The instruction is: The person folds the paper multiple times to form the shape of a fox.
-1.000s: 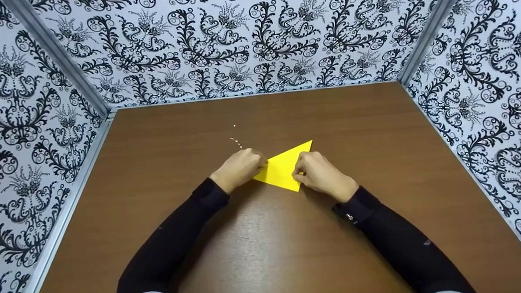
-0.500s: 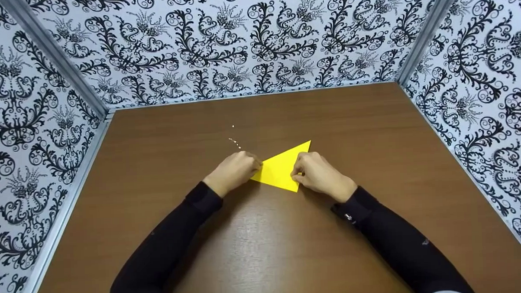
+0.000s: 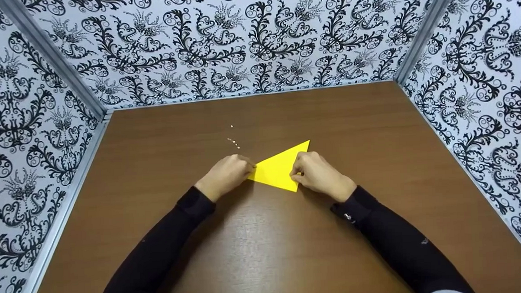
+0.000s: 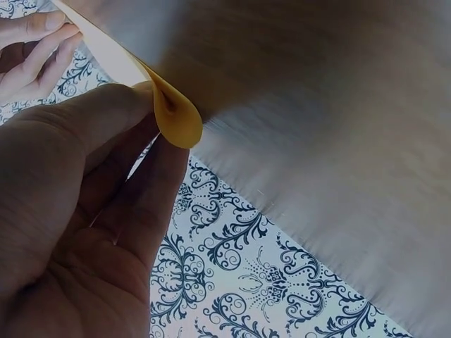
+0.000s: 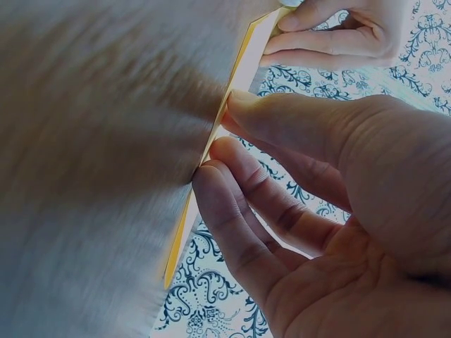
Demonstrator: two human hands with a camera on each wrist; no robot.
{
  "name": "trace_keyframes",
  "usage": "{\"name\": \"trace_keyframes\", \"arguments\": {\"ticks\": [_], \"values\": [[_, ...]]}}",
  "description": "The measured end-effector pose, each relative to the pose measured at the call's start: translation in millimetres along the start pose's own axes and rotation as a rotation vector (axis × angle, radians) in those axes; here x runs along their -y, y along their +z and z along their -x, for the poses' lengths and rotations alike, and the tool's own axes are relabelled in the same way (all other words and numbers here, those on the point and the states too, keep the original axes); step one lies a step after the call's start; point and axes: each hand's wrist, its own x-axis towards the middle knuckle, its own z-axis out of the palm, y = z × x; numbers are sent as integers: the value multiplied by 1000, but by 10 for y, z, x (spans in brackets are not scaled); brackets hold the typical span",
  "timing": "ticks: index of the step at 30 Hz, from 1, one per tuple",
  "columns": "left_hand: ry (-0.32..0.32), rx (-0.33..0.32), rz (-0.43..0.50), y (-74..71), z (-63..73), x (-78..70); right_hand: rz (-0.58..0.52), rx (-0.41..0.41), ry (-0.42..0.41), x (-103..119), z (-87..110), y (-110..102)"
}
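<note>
A folded sheet of yellow paper [image 3: 275,168] lies near the middle of the table, tapering from a wide right side to a narrow left end. My left hand [image 3: 227,175] pinches that narrow end between thumb and forefinger. In the left wrist view, the paper [image 4: 180,127] bends into a small rounded loop at the fingertips. At the wide right side, my right hand [image 3: 318,174] grips the edge with curled fingers. The right wrist view has the paper [image 5: 241,69] nearly edge-on, with the right thumb and fingertips against it. The right hand partly covers the paper's right edge.
The brown wooden table [image 3: 264,250] extends all around the paper. Several tiny white specks [image 3: 233,142] lie beyond the left hand. Patterned black-and-white walls [image 3: 248,43] with grey metal corner strips enclose the back and both sides.
My left hand has slid left and slightly toward me along the paper, baring more of its narrow end. The right hand and the paper's wide side stay nearly in place.
</note>
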Motion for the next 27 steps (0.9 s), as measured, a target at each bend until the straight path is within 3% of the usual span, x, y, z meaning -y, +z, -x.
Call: {"name": "trace_keyframes", "arguments": {"ticks": [14,27], "values": [[35,-2,-38,-44,252,25,5,3,8,-8,13,26],[-14,-40,-39,-103,499,63,-8,-1,9,-11,4,16]]}}
